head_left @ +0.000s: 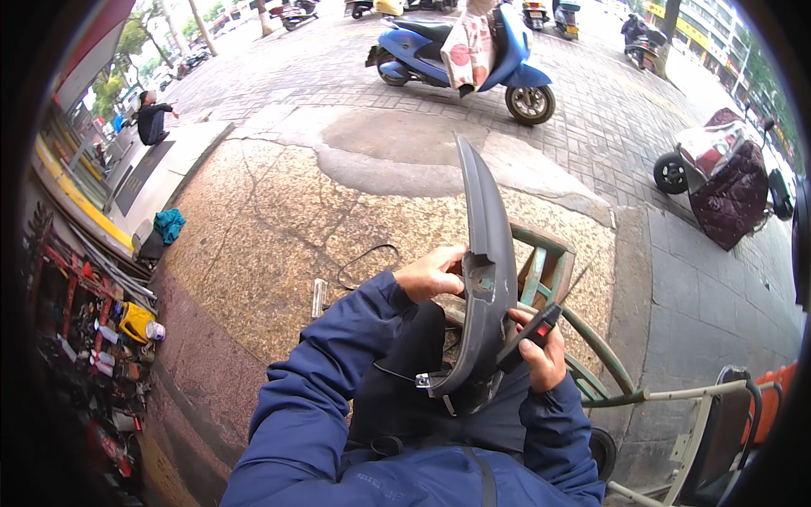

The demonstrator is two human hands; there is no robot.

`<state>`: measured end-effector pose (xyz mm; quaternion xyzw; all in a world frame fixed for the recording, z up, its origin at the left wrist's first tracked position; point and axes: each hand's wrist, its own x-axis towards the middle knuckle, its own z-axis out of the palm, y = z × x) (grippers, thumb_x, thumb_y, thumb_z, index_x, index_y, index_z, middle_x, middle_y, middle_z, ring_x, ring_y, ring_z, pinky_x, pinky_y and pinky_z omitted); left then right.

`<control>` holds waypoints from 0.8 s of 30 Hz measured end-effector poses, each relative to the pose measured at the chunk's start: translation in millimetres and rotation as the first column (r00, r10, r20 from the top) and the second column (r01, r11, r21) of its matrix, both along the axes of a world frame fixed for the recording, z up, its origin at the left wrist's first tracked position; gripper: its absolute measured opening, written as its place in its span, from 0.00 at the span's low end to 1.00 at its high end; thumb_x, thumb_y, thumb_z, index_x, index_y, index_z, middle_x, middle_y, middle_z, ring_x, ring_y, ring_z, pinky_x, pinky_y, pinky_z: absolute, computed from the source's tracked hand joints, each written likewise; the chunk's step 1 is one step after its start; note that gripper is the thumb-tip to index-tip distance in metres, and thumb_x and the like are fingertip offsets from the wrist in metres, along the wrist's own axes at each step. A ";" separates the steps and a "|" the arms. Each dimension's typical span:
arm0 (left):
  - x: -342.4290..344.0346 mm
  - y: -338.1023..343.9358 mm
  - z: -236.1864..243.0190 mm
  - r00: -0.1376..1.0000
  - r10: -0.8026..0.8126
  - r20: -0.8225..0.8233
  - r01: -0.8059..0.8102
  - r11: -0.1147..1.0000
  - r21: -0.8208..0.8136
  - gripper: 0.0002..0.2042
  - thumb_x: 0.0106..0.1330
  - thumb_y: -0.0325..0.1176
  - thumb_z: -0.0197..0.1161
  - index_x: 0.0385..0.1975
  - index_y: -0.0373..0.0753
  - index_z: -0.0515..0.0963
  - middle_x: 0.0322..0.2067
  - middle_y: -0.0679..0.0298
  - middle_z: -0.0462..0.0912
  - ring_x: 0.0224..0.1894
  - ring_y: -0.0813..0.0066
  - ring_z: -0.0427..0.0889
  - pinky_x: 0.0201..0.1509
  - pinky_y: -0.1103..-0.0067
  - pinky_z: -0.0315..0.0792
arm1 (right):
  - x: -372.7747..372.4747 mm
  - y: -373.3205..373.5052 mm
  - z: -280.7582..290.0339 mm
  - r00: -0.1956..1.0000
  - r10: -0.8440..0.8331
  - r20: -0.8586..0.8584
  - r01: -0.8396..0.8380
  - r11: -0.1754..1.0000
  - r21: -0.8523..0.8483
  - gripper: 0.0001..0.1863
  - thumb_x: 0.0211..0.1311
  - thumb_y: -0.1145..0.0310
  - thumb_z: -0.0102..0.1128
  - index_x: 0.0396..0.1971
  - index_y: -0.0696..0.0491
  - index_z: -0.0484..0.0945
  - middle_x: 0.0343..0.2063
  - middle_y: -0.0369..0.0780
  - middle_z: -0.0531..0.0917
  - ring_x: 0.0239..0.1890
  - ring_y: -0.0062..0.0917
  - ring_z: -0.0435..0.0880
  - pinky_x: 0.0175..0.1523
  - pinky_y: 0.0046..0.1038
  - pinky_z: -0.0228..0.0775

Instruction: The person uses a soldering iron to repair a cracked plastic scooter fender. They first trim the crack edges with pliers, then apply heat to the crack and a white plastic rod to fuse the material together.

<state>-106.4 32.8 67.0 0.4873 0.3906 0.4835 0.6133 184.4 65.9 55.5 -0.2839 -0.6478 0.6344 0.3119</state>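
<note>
A long, curved dark grey plastic panel (486, 203), apparently a vehicle trim piece, stands tilted across my lap. It has a notch and a ragged patch at its middle. My left hand (432, 275) grips its left edge beside that patch, thumb on the near face. On the panel's other side, my right hand (541, 351) is closed round a black-handled tool (528, 334) with a red button and a thin pointed rod slanting up and away. What exact kind of tool it is, I cannot tell. Some of my right fingers are hidden behind the handle.
A worn green wooden stool (553, 262) stands just beyond the panel. A black cord loop (365, 262) and a small clear object (319, 297) lie on the ground. Tools and a yellow container (135, 322) crowd the left. A chair frame (697, 439) is at right; a blue scooter (515, 68) is ahead.
</note>
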 end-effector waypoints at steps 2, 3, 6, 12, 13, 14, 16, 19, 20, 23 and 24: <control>-1.0 -0.8 -0.4 1.000 0.003 -0.010 -0.003 1.000 -0.007 0.36 0.52 0.15 0.52 0.69 0.31 0.66 0.59 0.62 0.78 0.62 0.75 0.75 0.66 0.76 0.69 | 3.4 -3.9 -2.8 1.000 -0.023 0.012 0.024 0.999 -0.022 0.41 0.54 0.45 0.62 0.60 0.65 0.76 0.55 0.47 0.82 0.58 0.32 0.79 0.67 0.34 0.66; 0.8 -1.3 -0.8 1.000 0.017 -0.023 -0.016 1.000 0.009 0.35 0.53 0.14 0.51 0.68 0.32 0.67 0.58 0.62 0.79 0.61 0.75 0.76 0.64 0.77 0.71 | 5.1 -5.8 -4.2 0.999 -0.033 0.009 0.034 0.999 -0.034 0.41 0.54 0.45 0.62 0.59 0.65 0.76 0.55 0.48 0.82 0.58 0.32 0.80 0.67 0.34 0.66; 10.9 -6.4 -1.1 0.799 0.274 -0.536 -0.163 0.956 0.245 0.29 0.58 0.19 0.61 0.64 0.33 0.70 0.52 0.56 0.83 0.53 0.70 0.83 0.53 0.72 0.79 | 7.9 -7.0 -8.9 0.999 -0.035 0.021 0.035 0.999 -0.013 0.41 0.54 0.47 0.62 0.60 0.65 0.75 0.55 0.49 0.82 0.57 0.34 0.80 0.67 0.35 0.67; 22.9 -9.5 8.4 0.167 0.758 -0.630 -0.078 0.647 0.758 0.28 0.54 0.30 0.70 0.58 0.36 0.72 0.49 0.49 0.77 0.54 0.48 0.77 0.57 0.62 0.74 | 14.5 -9.2 -14.0 0.997 -0.048 0.052 0.047 0.998 0.030 0.38 0.54 0.49 0.60 0.59 0.65 0.76 0.54 0.49 0.83 0.56 0.34 0.81 0.66 0.36 0.68; 23.4 -7.6 10.3 0.107 0.806 -0.582 -0.013 0.587 0.810 0.30 0.54 0.29 0.68 0.61 0.37 0.71 0.52 0.48 0.76 0.58 0.48 0.76 0.60 0.62 0.73 | 14.6 -9.5 -14.7 0.998 -0.043 0.045 0.042 0.999 0.025 0.38 0.54 0.50 0.60 0.58 0.65 0.77 0.53 0.49 0.83 0.56 0.33 0.81 0.66 0.35 0.68; 25.3 -3.8 12.2 0.063 0.848 -0.527 0.067 0.523 0.850 0.31 0.54 0.30 0.69 0.62 0.42 0.73 0.58 0.50 0.74 0.63 0.50 0.72 0.66 0.58 0.69 | 16.0 -9.6 -15.3 0.998 -0.043 0.046 0.042 0.999 0.021 0.38 0.54 0.50 0.60 0.58 0.65 0.77 0.53 0.49 0.83 0.55 0.33 0.81 0.66 0.35 0.68; 21.3 3.4 16.8 0.112 0.810 -0.575 0.205 0.548 0.811 0.31 0.53 0.31 0.70 0.62 0.45 0.74 0.60 0.52 0.74 0.65 0.52 0.72 0.69 0.55 0.66 | 17.0 -9.4 -16.1 0.997 -0.053 0.063 0.052 0.998 0.029 0.37 0.54 0.50 0.60 0.57 0.65 0.78 0.52 0.48 0.84 0.54 0.33 0.82 0.66 0.35 0.69; 9.4 19.2 23.5 0.126 0.740 -0.660 0.397 0.572 0.718 0.23 0.51 0.38 0.72 0.50 0.46 0.83 0.59 0.59 0.79 0.66 0.57 0.74 0.73 0.53 0.63 | 16.5 -11.6 -14.8 0.996 -0.072 0.042 0.072 0.997 0.019 0.38 0.54 0.50 0.60 0.58 0.65 0.78 0.52 0.48 0.84 0.54 0.33 0.82 0.65 0.34 0.69; 6.7 23.0 24.4 0.121 0.718 -0.686 0.435 0.583 0.687 0.21 0.50 0.39 0.72 0.47 0.46 0.84 0.58 0.59 0.80 0.65 0.58 0.75 0.73 0.53 0.62 | 16.7 -13.5 -12.8 0.997 -0.078 0.022 0.077 0.997 0.022 0.37 0.54 0.51 0.61 0.57 0.65 0.78 0.51 0.48 0.84 0.53 0.32 0.82 0.63 0.33 0.69; 4.0 35.9 26.6 0.140 0.744 -0.654 0.465 0.533 0.706 0.17 0.45 0.40 0.74 0.37 0.46 0.85 0.51 0.62 0.84 0.61 0.61 0.79 0.72 0.53 0.64 | 19.6 -24.2 -0.4 0.992 -0.121 -0.027 0.122 0.992 0.021 0.31 0.56 0.55 0.64 0.53 0.63 0.77 0.46 0.44 0.83 0.48 0.27 0.80 0.59 0.30 0.70; 2.8 41.5 28.7 0.135 0.757 -0.640 0.467 0.521 0.715 0.17 0.45 0.39 0.74 0.37 0.46 0.85 0.51 0.62 0.85 0.60 0.62 0.80 0.71 0.53 0.64 | 21.4 -30.4 5.7 0.989 -0.142 -0.050 0.143 0.990 0.009 0.28 0.57 0.58 0.65 0.52 0.61 0.77 0.43 0.41 0.82 0.46 0.25 0.78 0.57 0.28 0.69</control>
